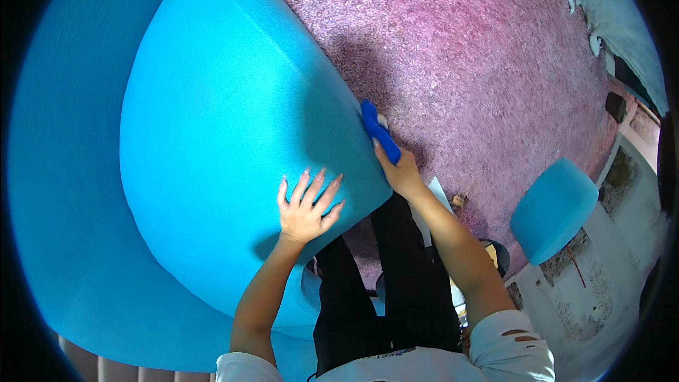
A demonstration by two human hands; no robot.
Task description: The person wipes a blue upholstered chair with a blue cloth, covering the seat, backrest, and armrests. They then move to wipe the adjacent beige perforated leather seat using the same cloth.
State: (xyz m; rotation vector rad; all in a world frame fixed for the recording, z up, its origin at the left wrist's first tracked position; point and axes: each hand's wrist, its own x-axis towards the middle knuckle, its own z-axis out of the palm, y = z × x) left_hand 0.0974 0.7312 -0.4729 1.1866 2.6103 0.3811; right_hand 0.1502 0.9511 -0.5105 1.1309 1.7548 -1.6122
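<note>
A wide bright-blue upholstered seat (223,116) spreads before me, with a curved blue backrest (63,170) along its left side. My left hand (306,216) rests on the seat, palm down, fingers spread, holding nothing. In my right hand (400,170) is a blue-handled brush (377,130), gripped at its near end. The brush lies along the seat's right edge, and a small pale part of it shows on the side towards the carpet. Whether its bristles touch the fabric is hidden.
Pinkish shaggy carpet (451,53) covers the floor to the right. A blue cushion or stool (554,212) stands there, near a pale patterned rug (594,286). A small tan object (458,201) lies by my right forearm. White cloth (610,10) hangs at the upper right.
</note>
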